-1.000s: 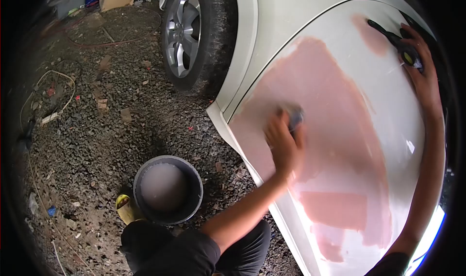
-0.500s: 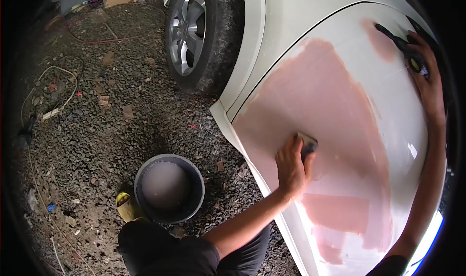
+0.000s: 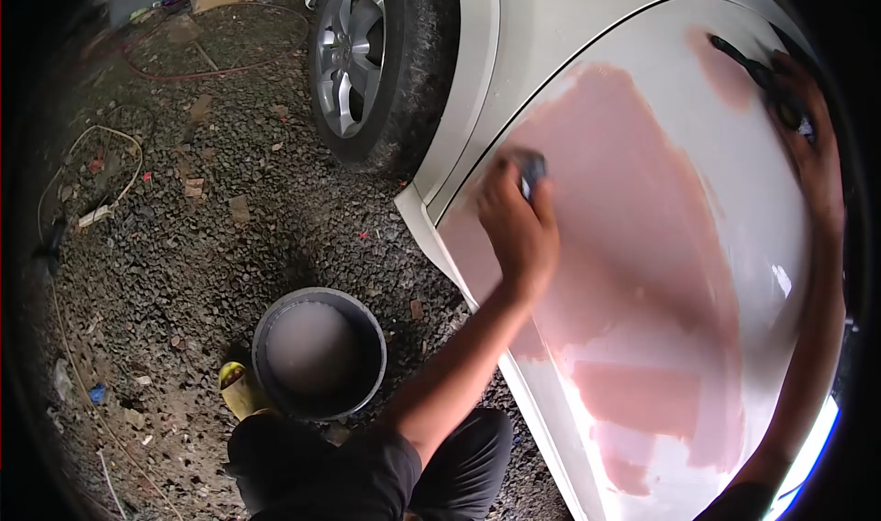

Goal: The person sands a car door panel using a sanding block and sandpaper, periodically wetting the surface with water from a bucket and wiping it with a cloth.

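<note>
My left hand [image 3: 516,218] is closed around a small sanding block [image 3: 530,171], dark grey and blurred by motion. The block is pressed against the pinkish filler patch [image 3: 606,191] on a white car door [image 3: 734,218], close to the door's curved edge. At the upper right, my right hand [image 3: 809,149] has its fingers curled at the black door handle [image 3: 748,62]; part of the handle is hidden behind the fingers. Smaller pink patches show beside the handle and low on the door.
A dark bucket [image 3: 374,338] of cloudy water stands on the gravel [image 3: 211,264] left of my knees. Next to it is a yellow shoe [image 3: 240,391]. The car's wheel [image 3: 385,72] is at the top, and a thin cable [image 3: 60,310] runs along the left.
My left hand has slid the sanding block up and left across the pink patch, towards the door's edge. My right hand stays at the handle.
</note>
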